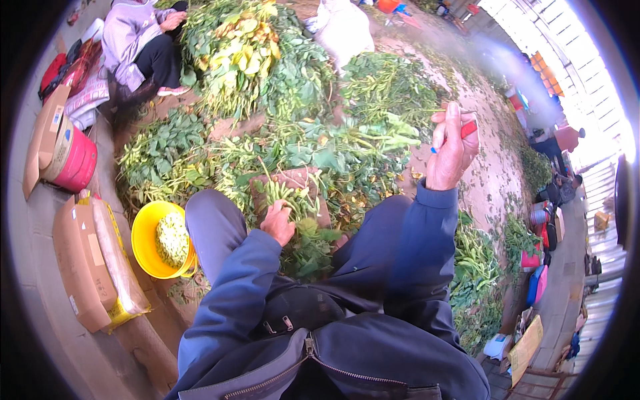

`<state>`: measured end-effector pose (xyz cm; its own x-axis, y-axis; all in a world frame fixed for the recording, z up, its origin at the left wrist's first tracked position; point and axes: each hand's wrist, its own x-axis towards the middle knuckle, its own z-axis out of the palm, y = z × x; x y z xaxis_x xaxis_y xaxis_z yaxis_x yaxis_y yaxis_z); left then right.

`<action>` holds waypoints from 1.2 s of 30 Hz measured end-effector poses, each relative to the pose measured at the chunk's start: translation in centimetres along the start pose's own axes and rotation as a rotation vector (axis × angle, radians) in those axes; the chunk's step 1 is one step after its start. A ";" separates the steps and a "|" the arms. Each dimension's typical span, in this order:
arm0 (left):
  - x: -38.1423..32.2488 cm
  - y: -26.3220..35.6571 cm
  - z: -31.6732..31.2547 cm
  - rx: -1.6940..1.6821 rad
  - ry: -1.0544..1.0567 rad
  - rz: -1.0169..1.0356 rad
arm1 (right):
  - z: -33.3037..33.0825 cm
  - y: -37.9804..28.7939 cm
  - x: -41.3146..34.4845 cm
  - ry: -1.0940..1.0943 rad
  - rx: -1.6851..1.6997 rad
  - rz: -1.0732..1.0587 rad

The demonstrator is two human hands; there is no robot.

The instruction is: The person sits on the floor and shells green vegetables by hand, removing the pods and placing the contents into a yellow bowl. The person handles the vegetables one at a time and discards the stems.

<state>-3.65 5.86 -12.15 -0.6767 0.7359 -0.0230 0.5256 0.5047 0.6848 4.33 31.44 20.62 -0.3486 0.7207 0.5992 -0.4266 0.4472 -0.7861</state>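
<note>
My left hand (pixel 279 222) is closed on a bean plant (pixel 285 196) with plump green pods, low between my knees. Beneath that plant lies a flat brown board (pixel 310 181). Raised off to the right, my right hand (pixel 454 145) pinches a thin stem (pixel 434 110) between thumb and fingers. Red and blue wraps show on its fingers. A blurred pale green plant (pixel 395 134) is just left of this hand; whether it joins the stem I cannot tell. By my left knee stands a yellow bucket (pixel 145 235) partly filled with pale green beans or pods (pixel 172 240).
Heaped bean plants (pixel 240 55) spread ahead, before a seated person (pixel 135 45). A white sack (pixel 345 30) stands beyond. Left are a pink bucket (pixel 77 160) and a cardboard box (pixel 82 265). More plants (pixel 475 265) lie right; other people (pixel 560 145) are farther off.
</note>
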 end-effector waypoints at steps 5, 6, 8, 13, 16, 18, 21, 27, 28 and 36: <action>0.0 -1.6 -0.7 -0.114 0.083 0.111 | -0.3 1.6 -3.3 -0.251 -0.311 0.273; -0.2 -0.7 -1.3 -0.149 0.090 0.026 | -0.2 1.4 -4.5 -0.241 -0.245 0.291; -1.0 2.3 -4.2 -0.212 0.120 -0.066 | 0.1 1.3 -6.6 -0.228 -0.104 0.376; -4.9 10.4 -10.0 -1.132 -0.159 -0.100 | 1.6 1.3 -11.4 -0.420 -0.191 0.229; -5.3 12.5 -10.8 -1.094 -0.199 -0.208 | 2.9 -0.2 -13.2 -0.544 -0.380 0.046; -5.1 12.8 -10.6 -1.023 -0.144 -0.239 | 4.0 -1.5 -14.0 -0.609 -0.400 -0.115; -5.1 12.3 -9.5 -0.899 -0.074 -0.194 | 4.4 -1.4 -15.2 -0.639 -0.352 -0.260; -5.6 11.3 -9.8 -0.783 -0.106 -0.192 | 4.3 -0.6 -16.1 -0.743 -0.408 -0.333; -5.5 10.9 -9.9 -0.764 -0.141 -0.184 | 4.2 -0.7 -16.3 -0.764 -0.444 -0.348; -5.4 7.5 -10.1 -0.980 -0.164 -0.296 | 5.0 -0.2 -17.9 -0.689 -0.346 0.008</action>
<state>-1.24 1.10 0.45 -0.5934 0.7318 -0.3352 -0.3500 0.1404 0.9262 6.53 15.80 10.77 -0.8400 0.2826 0.4633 -0.1762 0.6655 -0.7253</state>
